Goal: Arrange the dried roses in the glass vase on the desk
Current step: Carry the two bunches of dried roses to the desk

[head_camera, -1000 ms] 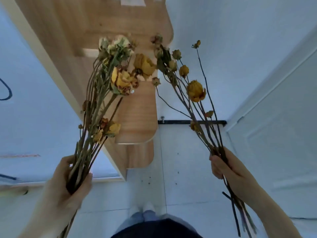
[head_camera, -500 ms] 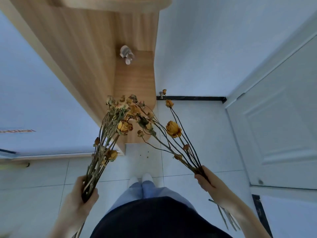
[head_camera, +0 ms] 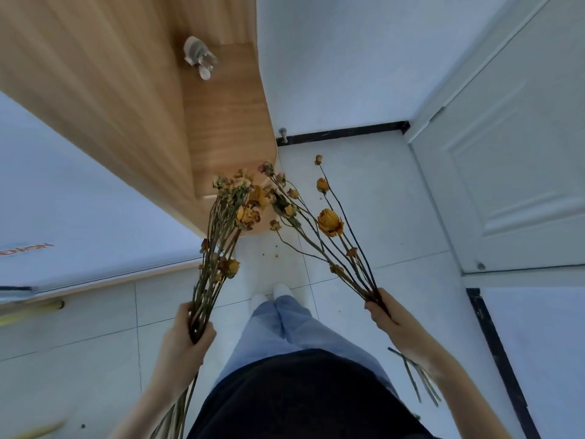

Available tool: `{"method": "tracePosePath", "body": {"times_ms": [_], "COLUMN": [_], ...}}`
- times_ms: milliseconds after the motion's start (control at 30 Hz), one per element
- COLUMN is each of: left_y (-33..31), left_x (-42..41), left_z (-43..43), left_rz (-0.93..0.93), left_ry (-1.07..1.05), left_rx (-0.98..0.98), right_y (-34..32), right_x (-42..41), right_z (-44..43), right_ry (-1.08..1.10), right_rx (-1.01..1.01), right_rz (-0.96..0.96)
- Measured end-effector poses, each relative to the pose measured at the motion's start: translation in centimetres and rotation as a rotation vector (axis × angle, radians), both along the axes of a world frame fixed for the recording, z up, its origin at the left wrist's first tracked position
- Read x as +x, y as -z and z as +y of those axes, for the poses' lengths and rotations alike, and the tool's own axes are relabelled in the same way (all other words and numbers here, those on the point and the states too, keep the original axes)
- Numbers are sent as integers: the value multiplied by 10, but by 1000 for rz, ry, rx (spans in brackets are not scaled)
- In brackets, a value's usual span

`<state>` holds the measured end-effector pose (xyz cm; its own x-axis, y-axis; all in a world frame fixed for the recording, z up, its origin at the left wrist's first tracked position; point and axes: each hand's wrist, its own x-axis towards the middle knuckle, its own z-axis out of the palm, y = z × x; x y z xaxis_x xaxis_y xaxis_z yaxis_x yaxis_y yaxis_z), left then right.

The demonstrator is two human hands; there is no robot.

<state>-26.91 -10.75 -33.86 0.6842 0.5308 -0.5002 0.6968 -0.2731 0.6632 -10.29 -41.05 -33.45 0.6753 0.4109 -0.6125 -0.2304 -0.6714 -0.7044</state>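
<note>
Two dried-rose bunches, left hand point(head_camera: 182, 342) fingers point(head_camera: 206, 334) gripping left bunch point(head_camera: 228, 267), right hand point(head_camera: 394, 323) gripping right bunch point(head_camera: 330, 222); orange lettering point(head_camera: 27, 248) unreadable

A person, seen from above, wears a black top point(head_camera: 300, 400) whose loose, rounded hem fills the lower middle of the view. Beneath it come light blue jeans point(head_camera: 285, 324), washed pale down the front of each leg, cut wide. A pair of white shoes point(head_camera: 282, 289) shows past the cuffs, only the rounded tips in view. Both forearms point(head_camera: 152, 403) are bare to the frame's edge, and the left hand point(head_camera: 182, 337) and right hand point(head_camera: 384, 315) are uncovered.
</note>
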Motion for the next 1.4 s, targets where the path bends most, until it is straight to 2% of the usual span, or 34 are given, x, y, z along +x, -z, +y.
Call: {"method": "tracePosePath", "body": {"times_ms": [367,633,867,1100,1400], "left_y": [17,23,22,29,16], "left_x": [25,52,66,73,80], "left_z": [-10,-61,-161,-290,-434], "left_rz": [69,46,2,-56,-58], "left_ry": [303,552,744,1033,1525], "left_rx": [-32,-29,-12,-9,-52], "right_y": [11,16,21,18,30], "right_x": [-76,-128,-194,-273,-368], "right_z": [-48,-112,-198,-279,-321], "right_ry": [283,490,690,952,1419], "right_rx": [-61,-93,-63,-41,-54], "right_rz": [61,26,3,-8,-20]}}
